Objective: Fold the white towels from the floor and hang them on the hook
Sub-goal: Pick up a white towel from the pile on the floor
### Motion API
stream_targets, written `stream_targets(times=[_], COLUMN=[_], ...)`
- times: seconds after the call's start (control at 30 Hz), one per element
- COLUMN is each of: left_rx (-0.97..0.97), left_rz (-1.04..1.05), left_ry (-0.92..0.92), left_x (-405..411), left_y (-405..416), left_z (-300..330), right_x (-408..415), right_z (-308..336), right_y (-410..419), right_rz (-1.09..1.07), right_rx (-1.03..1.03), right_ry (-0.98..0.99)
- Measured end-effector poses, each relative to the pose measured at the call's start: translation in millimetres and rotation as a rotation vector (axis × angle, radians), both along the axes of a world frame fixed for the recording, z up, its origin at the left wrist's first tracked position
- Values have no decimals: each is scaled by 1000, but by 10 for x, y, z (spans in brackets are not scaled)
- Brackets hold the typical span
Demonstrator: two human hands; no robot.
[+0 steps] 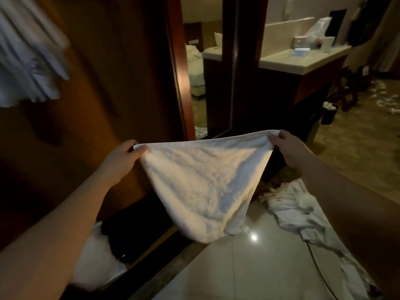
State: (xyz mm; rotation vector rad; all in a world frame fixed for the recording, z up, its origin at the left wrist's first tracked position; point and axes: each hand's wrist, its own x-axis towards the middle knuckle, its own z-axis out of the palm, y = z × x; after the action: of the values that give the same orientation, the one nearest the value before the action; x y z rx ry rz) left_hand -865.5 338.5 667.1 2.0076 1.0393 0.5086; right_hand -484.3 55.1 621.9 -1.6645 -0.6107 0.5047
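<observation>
White terry-cloth towel (pixel 201 180) held up in mid-air above the glossy tiled floor (pixel 249 267), stretched between two top corners, lower part sagging to a rounded point. Left hand (pixel 123 159) pinching the left corner, thumb on top; right hand (pixel 287 148) gripping the right corner, fingers curled round the hem. Likely light, soft, limp: no stiffness, drapes freely, not slippery, not fragile. Best held at corners or along the hem; bring corners together to fold. More crumpled white cloth (pixel 296 208) lying on the floor to the right. Blurred white fabric (pixel 28 61) hanging upper left; hook not discernible.
</observation>
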Motion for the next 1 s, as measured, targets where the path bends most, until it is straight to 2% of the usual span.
stream_targets(times=[0.17,0.33,0.4,0.67,0.87,1.0], left_rx=[-216,-188,-190,-338,-595,-610], left_rz=[107,213,248,349,596,709], left_ry=[-369,-510,-588,-899,-962,-1014], left_x=[-1258,-2280,-2570,-3269,-3486,-3571], left_y=[-109,-207,-241,-365,-779,-1197], left_z=[120,347,420,455,339,151], right_x=[-1146,-2051,-2321,-3226,-3957,-4562], right_z=[137,418,537,774,537,340], right_y=[356,587,650,722,661,571], right_rz=[80,129,149,361,407,395], right_rx=[55,104,130,182,167,219], right_ry=[34,-11,29,591,818,973])
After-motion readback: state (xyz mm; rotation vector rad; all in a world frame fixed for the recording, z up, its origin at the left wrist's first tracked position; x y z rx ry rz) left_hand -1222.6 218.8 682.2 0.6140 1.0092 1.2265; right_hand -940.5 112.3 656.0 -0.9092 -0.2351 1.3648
